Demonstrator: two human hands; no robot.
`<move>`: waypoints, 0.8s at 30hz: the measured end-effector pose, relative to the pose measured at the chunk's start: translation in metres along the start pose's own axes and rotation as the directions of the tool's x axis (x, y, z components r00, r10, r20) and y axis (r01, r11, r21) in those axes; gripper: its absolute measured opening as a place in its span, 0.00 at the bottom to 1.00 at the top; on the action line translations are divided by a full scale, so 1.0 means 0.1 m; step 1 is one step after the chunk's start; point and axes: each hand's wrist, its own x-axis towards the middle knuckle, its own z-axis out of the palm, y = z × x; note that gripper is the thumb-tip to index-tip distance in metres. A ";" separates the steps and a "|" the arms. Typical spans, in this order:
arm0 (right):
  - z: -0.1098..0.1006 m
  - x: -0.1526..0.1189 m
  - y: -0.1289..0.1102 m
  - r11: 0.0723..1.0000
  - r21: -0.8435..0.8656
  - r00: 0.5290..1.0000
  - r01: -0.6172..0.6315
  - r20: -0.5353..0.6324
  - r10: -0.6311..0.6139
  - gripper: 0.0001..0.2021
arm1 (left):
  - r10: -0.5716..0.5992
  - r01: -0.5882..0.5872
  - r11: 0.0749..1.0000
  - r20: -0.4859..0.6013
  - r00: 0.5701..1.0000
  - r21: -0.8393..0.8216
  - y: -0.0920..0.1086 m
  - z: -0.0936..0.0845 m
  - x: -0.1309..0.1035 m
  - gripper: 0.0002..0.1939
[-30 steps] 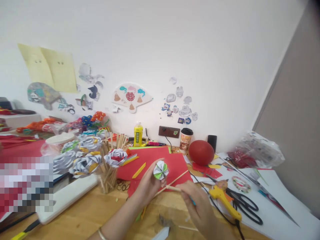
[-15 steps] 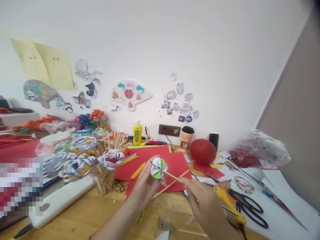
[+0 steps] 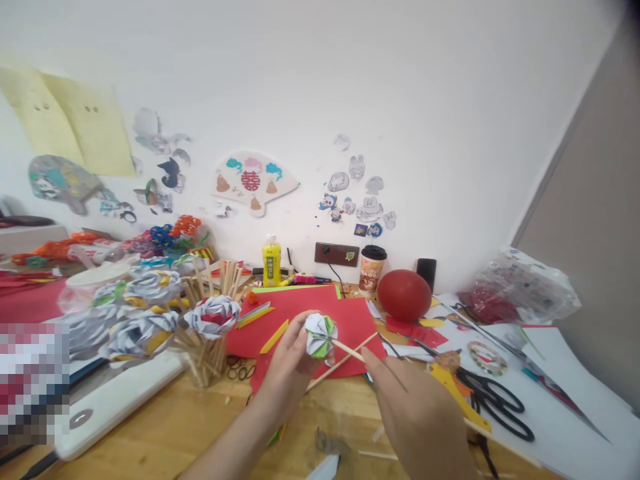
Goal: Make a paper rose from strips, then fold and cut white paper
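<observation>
A folded paper flower (image 3: 320, 335), white with green parts, is gripped in my left hand (image 3: 287, 363), its underside turned toward me. My right hand (image 3: 415, 407) is closed round a thin wooden stick (image 3: 349, 349), whose tip meets the middle of the flower's underside. Whether the tip has gone in or only touches, I cannot tell. Below them another wooden stick (image 3: 333, 370) lies slanted across red paper (image 3: 300, 307). Beside my right hand is a yellow glue gun (image 3: 457, 393), partly hidden by it, and black-handled scissors (image 3: 500, 403).
To the left, a cup of wooden sticks (image 3: 203, 360) stands by several finished paper flowers (image 3: 150, 287). A yellow bottle (image 3: 271, 261), a paper coffee cup (image 3: 373, 270) and a red balloon-like ball (image 3: 404, 295) line the back. Long open blades (image 3: 565, 400) lie on white paper at right.
My right hand has shifted slightly right and down with the stick, and the flower has turned a little in my left hand. The camera view has shifted slightly too.
</observation>
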 end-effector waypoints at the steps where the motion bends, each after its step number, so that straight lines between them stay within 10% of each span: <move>1: 0.00 0.01 0.00 0.999 0.043 0.999 -0.033 0.011 0.033 0.14 | 0.006 -0.006 1.000 -0.004 1.000 0.009 0.01 0.01 0.00 0.17; 10: 0.17 0.03 0.00 0.631 0.627 0.890 -0.457 0.313 0.332 0.12 | 0.105 -0.107 0.969 0.019 0.994 0.222 0.10 -0.04 -0.01 0.24; 18: 0.30 0.00 -0.10 0.210 0.865 0.854 -0.456 0.359 0.377 0.14 | 0.195 -0.249 0.949 0.261 0.946 0.192 0.21 0.46 -0.18 0.36; 24: 0.26 -0.13 0.05 0.197 0.878 0.860 -0.436 0.342 0.378 0.11 | 0.207 -0.301 0.918 0.334 0.919 0.259 0.24 0.69 -0.19 0.36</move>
